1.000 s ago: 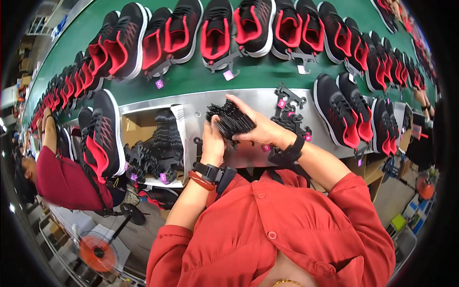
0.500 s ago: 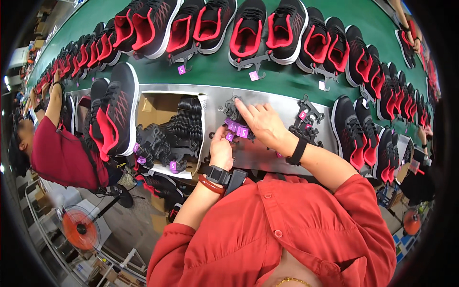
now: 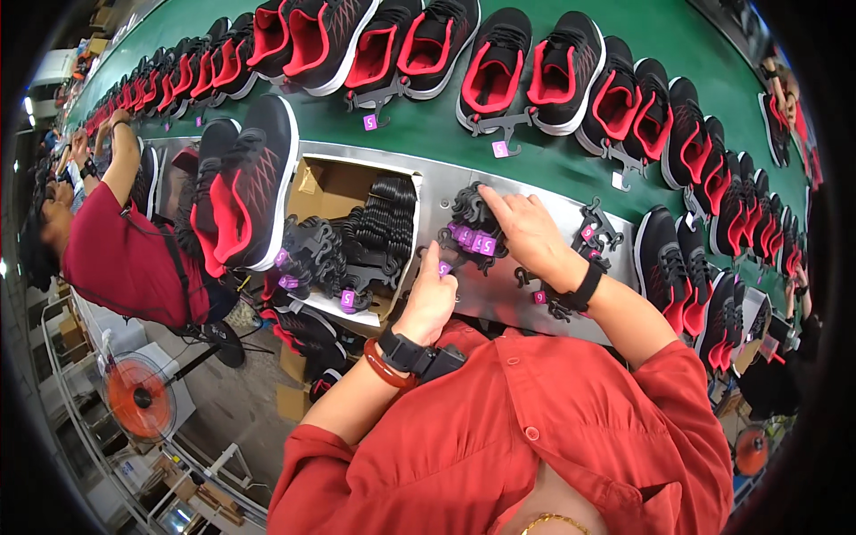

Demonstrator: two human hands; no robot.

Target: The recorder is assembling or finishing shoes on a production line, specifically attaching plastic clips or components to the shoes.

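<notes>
A bunch of black plastic shoe hangers (image 3: 471, 209) with purple stickers lies on the metal ledge in front of me. My right hand (image 3: 533, 236) is closed at the bunch's right side, index finger along its top; its thumb is hidden. Just left and nearer, my left hand (image 3: 432, 301) pinches a single black hanger with a purple sticker (image 3: 444, 267), its index finger pointing up. That hanger sits close below the bunch. Right of my right hand, more loose hangers (image 3: 599, 230) with pink stickers lie on the ledge.
An open carton (image 3: 308, 183) of stacked black hangers stands to the left, a black-and-red sneaker pair (image 3: 259, 187) beside it. Rows of sneakers (image 3: 567, 76) line the green conveyor (image 3: 437, 120). At left are a person in dark red (image 3: 134, 259) and an orange fan (image 3: 140, 397).
My left hand has drawn slightly away from the bunch with one hanger. My right hand stays at the bunch. The whole view has shifted, so the scene sits farther right.
</notes>
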